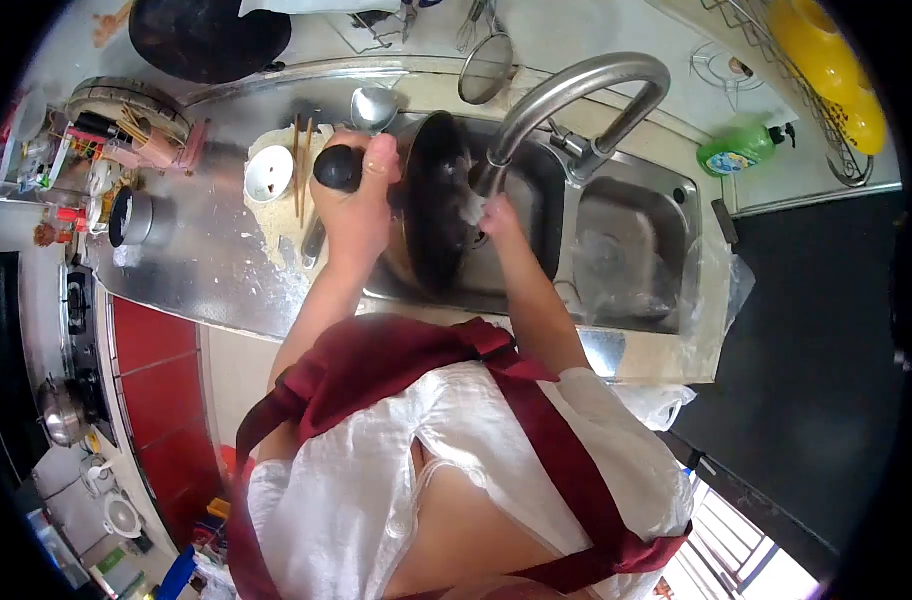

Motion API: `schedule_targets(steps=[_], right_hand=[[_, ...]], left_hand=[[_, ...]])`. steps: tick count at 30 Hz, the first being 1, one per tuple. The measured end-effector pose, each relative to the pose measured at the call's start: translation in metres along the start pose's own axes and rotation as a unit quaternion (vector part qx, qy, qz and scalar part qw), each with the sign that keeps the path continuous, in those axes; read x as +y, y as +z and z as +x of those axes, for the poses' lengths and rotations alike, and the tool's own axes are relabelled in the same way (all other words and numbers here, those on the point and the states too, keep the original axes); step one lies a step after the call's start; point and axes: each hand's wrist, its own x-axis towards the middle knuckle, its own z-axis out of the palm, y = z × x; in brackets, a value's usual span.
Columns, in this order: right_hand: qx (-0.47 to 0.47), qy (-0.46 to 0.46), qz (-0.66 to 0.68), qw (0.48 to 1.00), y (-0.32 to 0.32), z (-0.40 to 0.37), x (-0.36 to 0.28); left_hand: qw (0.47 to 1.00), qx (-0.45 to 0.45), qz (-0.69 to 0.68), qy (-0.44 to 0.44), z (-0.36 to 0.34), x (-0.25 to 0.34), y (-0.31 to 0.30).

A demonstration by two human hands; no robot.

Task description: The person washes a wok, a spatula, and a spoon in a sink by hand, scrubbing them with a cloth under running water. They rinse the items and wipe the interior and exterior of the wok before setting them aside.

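My left hand (356, 215) is wrapped round the black handle (338, 168) of a dark wok (426, 215). The wok is tilted on its side over the left sink basin (536, 215), its inside turned toward the tap. Beneath the spout of the curved metal tap (576, 78), my right hand (498, 215) is closed at the wok's open side. Something whitish shows by its fingers; whether it is a cloth or running water I cannot make out. Part of the wok's inside is in shadow.
Left of the wok are a white bowl (270, 174), chopsticks (303, 170) and a metal ladle (374, 107) on the steel counter (211, 240). A second basin (626, 255) lies to the right, with a green soap bottle (741, 152) behind. A strainer (486, 68) rests behind the sink.
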Motion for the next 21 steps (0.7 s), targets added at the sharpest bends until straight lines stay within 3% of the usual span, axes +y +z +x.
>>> schedule_targets(steps=[1,3,4,6,10,11,13,15,17,19,21], right_hand=[[0.001,-0.001,0.002,1.0,-0.007,0.003,0.0],[-0.13,0.021,-0.019,0.991,-0.027,0.024,0.001],[-0.129,0.019,-0.016,0.991,-0.043,0.044,0.009],[-0.024,-0.035,-0.038,0.998,-0.071,0.08,0.025],[-0.109,0.051,0.032,0.992,-0.076,0.077,0.005],[-0.087,0.001,-0.09,0.992,-0.07,0.07,0.0],[-0.039,-0.1,-0.329,0.938,-0.045,0.046,-0.017],[0.014,-0.194,-0.545,0.816,-0.016,0.019,-0.036],[0.062,-0.181,-0.513,0.837,0.013,-0.013,-0.049],[0.108,-0.167,-0.479,0.855,0.007,-0.012,-0.046],[0.091,-0.337,-0.631,0.693,-0.011,0.004,-0.038]], left_hand=[[0.999,-0.018,0.017,0.026,0.001,0.001,0.003],[0.998,-0.039,0.029,0.047,0.0,0.01,0.011],[0.997,-0.043,0.029,0.048,0.0,0.013,0.014],[0.993,-0.059,0.05,0.09,-0.001,0.016,0.017],[0.992,-0.066,0.056,0.093,-0.003,0.026,0.027],[0.988,-0.068,0.064,0.12,-0.004,0.027,0.032],[0.978,-0.083,0.095,0.166,-0.005,0.028,0.04],[0.967,-0.101,0.131,0.195,-0.006,0.036,0.05],[0.94,-0.12,0.184,0.261,-0.004,0.041,0.057],[0.937,-0.113,0.204,0.26,-0.006,0.046,0.063],[0.934,-0.106,0.224,0.258,-0.006,0.049,0.065]])
